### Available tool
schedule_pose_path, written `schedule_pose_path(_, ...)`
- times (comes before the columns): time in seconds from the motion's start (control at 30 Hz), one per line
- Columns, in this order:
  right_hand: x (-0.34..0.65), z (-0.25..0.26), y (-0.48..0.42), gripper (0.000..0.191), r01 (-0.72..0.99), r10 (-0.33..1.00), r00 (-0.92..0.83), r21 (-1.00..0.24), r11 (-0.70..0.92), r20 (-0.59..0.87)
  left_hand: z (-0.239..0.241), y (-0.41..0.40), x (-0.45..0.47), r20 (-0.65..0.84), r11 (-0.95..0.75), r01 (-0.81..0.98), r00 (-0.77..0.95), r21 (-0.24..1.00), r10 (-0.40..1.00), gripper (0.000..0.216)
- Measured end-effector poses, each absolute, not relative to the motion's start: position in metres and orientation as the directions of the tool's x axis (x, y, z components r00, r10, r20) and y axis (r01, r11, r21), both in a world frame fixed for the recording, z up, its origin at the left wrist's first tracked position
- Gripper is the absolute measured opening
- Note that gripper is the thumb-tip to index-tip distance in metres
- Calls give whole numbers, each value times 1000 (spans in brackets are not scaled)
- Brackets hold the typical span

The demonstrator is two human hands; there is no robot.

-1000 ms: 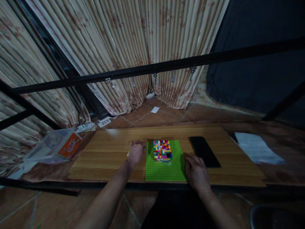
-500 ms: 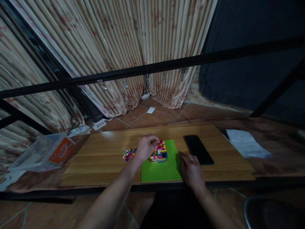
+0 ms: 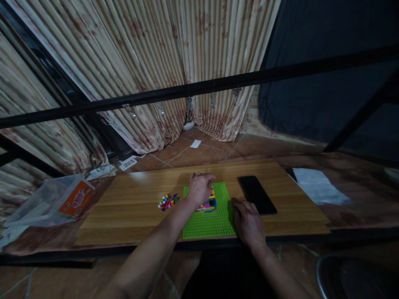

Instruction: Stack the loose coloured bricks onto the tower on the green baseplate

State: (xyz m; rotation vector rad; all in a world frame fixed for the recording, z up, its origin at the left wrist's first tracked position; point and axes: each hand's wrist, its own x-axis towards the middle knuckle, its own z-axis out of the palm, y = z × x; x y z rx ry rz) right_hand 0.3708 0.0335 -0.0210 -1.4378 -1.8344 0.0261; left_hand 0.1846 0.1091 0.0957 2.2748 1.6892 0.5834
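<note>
A green studded baseplate (image 3: 218, 226) lies near the table's front edge. On it stands a low block of multicoloured toy bricks (image 3: 207, 205), partly covered by my left hand (image 3: 200, 189). That hand reaches over the block with bent fingers drawn together at its far right corner; whatever they hold is too small and hidden to make out. My right hand (image 3: 248, 222) rests at the baseplate's right edge, its curled fingers gripping the edge. Left of the baseplate, a small heap of loose bricks (image 3: 167, 202) lies on the wood.
A black phone-like slab (image 3: 258, 195) lies right of the baseplate on the wooden tabletop (image 3: 124, 207). White paper (image 3: 318, 185) sits farther right. At the far left stands a clear plastic box (image 3: 46, 203) with an orange label. A dark metal bar (image 3: 174, 92) crosses behind the table.
My left hand has shifted right across the brick block, covering more of its top and uncovering the loose heap. My right hand stays at the baseplate's edge. The whole view has shifted slightly.
</note>
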Motion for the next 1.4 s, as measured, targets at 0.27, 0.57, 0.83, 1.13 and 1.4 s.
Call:
schedule_pose_path(0.27, 370, -20, 33, 26, 818, 838, -42, -463, 342, 545, 89, 107, 186, 176, -252, 843, 189, 475, 966, 32)
schedule_pose_path(0.57, 371, -21, 33, 25, 823, 838, -49, -453, 342, 544, 87, 110, 180, 121, -200, 777, 159, 596, 980, 30)
schedule_pose_path(0.83, 370, -21, 33, 24, 824, 829, -44, -449, 346, 557, 84, 108, 180, 198, -295, 764, 221, 574, 955, 31)
schedule_pose_path(1.13, 371, -22, 34, 23, 822, 830, -51, -449, 350, 555, 80, 105, 180, 266, -359, 769, 251, 529, 931, 31)
schedule_pose_path(1.4, 371, -22, 33, 23, 822, 832, -50, -451, 348, 552, 77, 107, 179, 268, -360, 788, 254, 499, 929, 30)
